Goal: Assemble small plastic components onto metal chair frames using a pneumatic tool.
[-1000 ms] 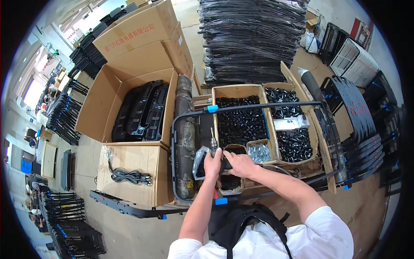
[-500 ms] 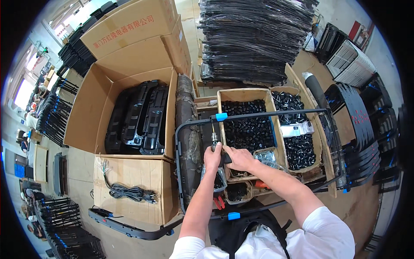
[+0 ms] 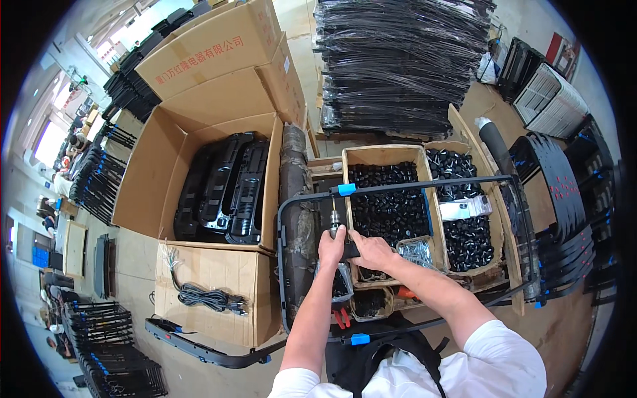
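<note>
A power drill (image 3: 335, 217) with a metal chuck is between my two hands, its bit pointing away from me. The bit's tip meets the far bar of a large black tubular frame (image 3: 424, 184), just left of a blue clip (image 3: 346, 190). My left hand (image 3: 331, 248) is closed around the drill behind the chuck, thumb on top. From the right, my right hand (image 3: 371, 251) grips the drill's dark body; its fingertips are partly hidden. The frame runs around both forearms, and a second blue clip (image 3: 359, 339) sits on its near bar.
Wooden bins (image 3: 423, 156) of small black parts lie under the frame, with a tub of screws (image 3: 417, 252) and red-handled pliers (image 3: 342, 318) nearby. At left stands an open carton (image 3: 142, 179) of black housings, beside a coiled cable (image 3: 202, 297). Wrapped black stacks (image 3: 398, 66) rise behind.
The whole view has shifted slightly, so the scene sits a little lower and further right. Both hands keep their hold on the drill, at the same spot on the frame.
</note>
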The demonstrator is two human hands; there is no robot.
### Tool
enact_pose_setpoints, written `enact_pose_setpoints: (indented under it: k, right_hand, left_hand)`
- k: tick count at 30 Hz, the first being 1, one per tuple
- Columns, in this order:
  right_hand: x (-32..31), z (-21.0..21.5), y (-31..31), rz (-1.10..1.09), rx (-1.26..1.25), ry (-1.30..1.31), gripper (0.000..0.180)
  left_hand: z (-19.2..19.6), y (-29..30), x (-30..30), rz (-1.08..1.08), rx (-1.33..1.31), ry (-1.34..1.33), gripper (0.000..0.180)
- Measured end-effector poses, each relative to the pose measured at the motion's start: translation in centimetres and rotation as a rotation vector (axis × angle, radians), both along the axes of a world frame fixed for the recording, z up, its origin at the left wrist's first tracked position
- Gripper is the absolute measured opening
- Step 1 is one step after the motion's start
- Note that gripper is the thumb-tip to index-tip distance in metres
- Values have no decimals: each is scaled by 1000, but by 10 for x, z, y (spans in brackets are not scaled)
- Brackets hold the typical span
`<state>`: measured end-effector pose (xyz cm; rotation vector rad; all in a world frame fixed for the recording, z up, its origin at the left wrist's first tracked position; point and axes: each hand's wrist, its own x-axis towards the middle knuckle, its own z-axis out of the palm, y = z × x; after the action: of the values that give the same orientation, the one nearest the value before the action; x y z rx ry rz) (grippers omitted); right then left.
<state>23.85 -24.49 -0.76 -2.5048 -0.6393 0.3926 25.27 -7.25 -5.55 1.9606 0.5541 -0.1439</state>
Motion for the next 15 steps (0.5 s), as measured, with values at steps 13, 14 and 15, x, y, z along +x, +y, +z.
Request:
enact_pose_setpoints:
  k: [13,14,15]
  right_hand:
    - [8,-9,-8,-2,10,-13,97]
    - [8,-10,-7,-17,20,-24,94]
    - [8,-12,-7,-20,20,-26,94]
  left_hand:
    - [17,-12,12,-116,311,114,71]
    - [18,-12,13,-119,321,115,71]
    - [19,-12,14,-121,321,113,71]
